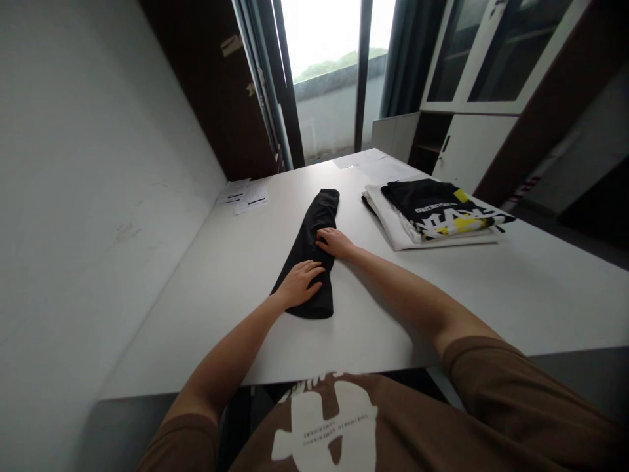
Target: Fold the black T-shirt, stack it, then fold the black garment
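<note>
A dark folded garment [307,239] lies lengthwise on the white table in front of me, narrow at the far end and wider toward me. My left hand [299,284] rests flat on its near part, fingers stretched out to the right. Farther up, my right hand [335,242] lies on the garment's right edge with its fingers spread over the cloth. Both palms are down and neither hand grips the fabric. What kind of garment it is cannot be made out while folded.
A stack of folded clothes, with a black printed T-shirt [437,203] on top, lies on the right of the table [206,314]. Paper sheets [250,196] sit at the far left, others at the far edge. A wall [88,196] borders the left; cabinets [484,144] stand at the back right.
</note>
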The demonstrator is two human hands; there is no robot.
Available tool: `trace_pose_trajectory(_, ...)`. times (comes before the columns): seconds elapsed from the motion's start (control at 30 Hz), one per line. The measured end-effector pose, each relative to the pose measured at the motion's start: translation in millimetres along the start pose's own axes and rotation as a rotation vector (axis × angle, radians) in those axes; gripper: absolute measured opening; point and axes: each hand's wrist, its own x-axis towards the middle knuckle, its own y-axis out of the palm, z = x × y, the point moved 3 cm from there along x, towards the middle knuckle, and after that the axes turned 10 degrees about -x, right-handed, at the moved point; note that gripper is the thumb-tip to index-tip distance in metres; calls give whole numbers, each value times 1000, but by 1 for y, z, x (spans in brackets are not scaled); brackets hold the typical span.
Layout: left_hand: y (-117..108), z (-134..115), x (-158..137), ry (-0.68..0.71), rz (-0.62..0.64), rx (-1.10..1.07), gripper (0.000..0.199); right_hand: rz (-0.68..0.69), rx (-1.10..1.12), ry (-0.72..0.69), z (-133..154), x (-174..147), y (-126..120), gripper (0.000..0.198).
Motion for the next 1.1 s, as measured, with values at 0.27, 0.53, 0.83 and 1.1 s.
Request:
trace_pose_trajectory(0.27, -3, -2, -1, 2, -7, -4, 45, -2, 2, -7, 1, 0, -1, 12)
trace_pose_trajectory(0.53, -2, -1, 0, 1, -7, 3, 45, -3, 1, 0, 4, 0, -5, 12)
trace_pose_trajectory(0.83, -2, -1, 0, 8, -10, 6, 45, -2, -6, 9, 4, -1, -5, 12)
trace_pose_trajectory(1.1, -1, 0, 0, 10, -9, 6, 45, 0, -1, 11, 5, -2, -7, 13)
